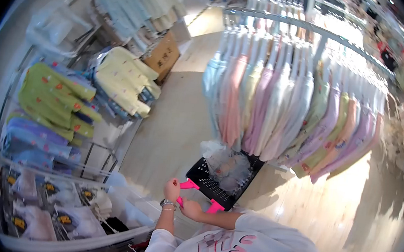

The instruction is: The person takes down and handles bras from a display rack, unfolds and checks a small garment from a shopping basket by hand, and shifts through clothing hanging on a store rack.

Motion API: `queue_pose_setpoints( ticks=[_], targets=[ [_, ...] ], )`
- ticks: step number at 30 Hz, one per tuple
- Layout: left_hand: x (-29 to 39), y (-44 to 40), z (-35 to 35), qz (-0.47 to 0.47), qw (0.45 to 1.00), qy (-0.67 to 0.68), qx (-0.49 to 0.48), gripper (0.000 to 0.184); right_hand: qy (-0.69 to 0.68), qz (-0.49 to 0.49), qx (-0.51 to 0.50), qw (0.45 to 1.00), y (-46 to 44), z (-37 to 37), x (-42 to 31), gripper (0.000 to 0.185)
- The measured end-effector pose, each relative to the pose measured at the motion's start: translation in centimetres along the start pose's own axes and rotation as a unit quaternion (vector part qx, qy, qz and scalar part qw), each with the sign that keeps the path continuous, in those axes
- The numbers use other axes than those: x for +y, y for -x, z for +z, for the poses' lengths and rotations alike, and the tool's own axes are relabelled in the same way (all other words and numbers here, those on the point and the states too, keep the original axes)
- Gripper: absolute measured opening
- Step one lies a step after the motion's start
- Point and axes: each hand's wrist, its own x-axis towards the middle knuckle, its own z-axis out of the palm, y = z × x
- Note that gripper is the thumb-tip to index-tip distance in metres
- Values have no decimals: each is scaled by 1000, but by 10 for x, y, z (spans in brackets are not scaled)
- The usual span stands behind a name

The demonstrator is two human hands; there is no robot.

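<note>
A black shopping basket cart point(209, 188) with a pink handle point(215, 206) stands just in front of me. My left hand point(172, 190), with a watch and bracelet at the wrist, is closed around the left part of the handle. Close beside it, my right hand point(191, 209) wraps the same handle, its fingers partly hidden. Inside the basket lie clear plastic-wrapped items point(229, 170), which I cannot make out in detail.
Ahead, a rack point(291, 22) carries pastel clothes point(263, 103) on hangers. At left hang a green pajama set point(52, 95) and a yellow top point(123, 76), near a cardboard box point(162, 57). A bin of packaged bras point(34, 221) sits lower left. Pale floor point(174, 108) runs between.
</note>
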Motion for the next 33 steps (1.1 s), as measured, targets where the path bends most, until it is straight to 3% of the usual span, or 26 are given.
queue_pose_setpoints(
  ticks=[7, 24, 28, 33],
  targets=[
    [20, -48, 11, 81, 994, 5, -69, 13, -67, 74, 78, 992, -29, 0, 0, 31],
    [52, -114, 24, 263, 948, 36, -175, 13, -43, 204, 229, 951, -86, 13, -11, 33],
    [60, -129, 30, 272, 935, 115, -197, 14, -73, 228, 271, 932, -102, 18, -10, 34],
    [82, -139, 49, 290, 932, 86, -198, 15, -60, 271, 312, 908, -107, -3, -12, 33]
  ],
)
